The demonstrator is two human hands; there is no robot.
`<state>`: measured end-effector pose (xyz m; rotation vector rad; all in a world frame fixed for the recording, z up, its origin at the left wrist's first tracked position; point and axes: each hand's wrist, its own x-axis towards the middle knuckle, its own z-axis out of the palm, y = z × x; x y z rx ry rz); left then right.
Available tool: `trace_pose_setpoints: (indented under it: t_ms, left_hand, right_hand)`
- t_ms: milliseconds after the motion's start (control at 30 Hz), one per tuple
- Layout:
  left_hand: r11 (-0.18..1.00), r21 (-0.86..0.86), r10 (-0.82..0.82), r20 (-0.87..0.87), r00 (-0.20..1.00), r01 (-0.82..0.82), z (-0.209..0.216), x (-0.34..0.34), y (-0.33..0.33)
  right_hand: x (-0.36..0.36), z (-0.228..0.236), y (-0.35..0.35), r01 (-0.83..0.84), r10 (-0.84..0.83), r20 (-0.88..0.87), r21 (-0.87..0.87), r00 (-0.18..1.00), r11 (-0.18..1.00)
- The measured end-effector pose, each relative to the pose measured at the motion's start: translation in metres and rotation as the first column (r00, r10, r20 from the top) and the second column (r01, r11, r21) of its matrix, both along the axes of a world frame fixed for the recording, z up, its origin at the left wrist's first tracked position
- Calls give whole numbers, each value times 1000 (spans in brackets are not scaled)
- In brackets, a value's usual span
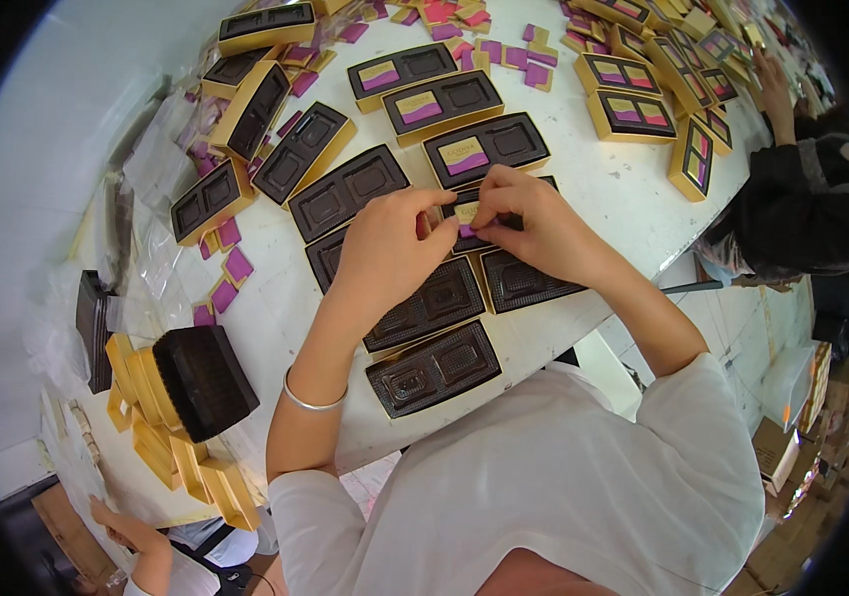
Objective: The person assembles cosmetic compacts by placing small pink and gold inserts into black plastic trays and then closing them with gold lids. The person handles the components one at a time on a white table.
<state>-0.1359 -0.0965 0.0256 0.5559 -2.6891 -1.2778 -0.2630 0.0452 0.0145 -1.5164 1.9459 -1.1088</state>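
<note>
**Packets going into trays, about half the table filled**

Head view: I work at a white table (pixel 583 189) covered with gold-edged boxes holding dark brown two-pocket trays. My left hand (pixel 385 253) and right hand (pixel 534 233) meet over one tray (pixel 464 223) in the middle of the table. The fingers of both hands are pressed together in a pinch on a small purple-and-yellow packet (pixel 465 213), which sits at the tray's left pocket; whether it is fully seated I cannot tell.

By my judgement the work is partway through. The three trays just beyond my hands (pixel 489 147) each carry one packet and one empty pocket. The boxes at the far right (pixel 633 111) look filled in both pockets. The trays nearest my body (pixel 432 370) and those to the left (pixel 345 191) are bare.

Loose purple and yellow packets (pixel 519 55) lie scattered along the far edge, and a few more sit by the left (pixel 231 268). A stack of gold lids (pixel 181 457) stands at the near left with a dark tray stack (pixel 204 382) on it. Another person's sleeve (pixel 802 209) shows at the right.
</note>
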Motion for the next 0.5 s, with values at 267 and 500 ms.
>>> trace_pose_setpoints:
  t_ms: [267,500]
  left_hand:
    - [913,408,43,-113,993,7,-4,-3,-10]
    - [285,957,54,-77,996,59,19,8,2]
  right_hand:
    - [-1,2,-10,-85,88,-148,30,985,996]
    - [34,30,4,-4,-47,-104,-445,993,896]
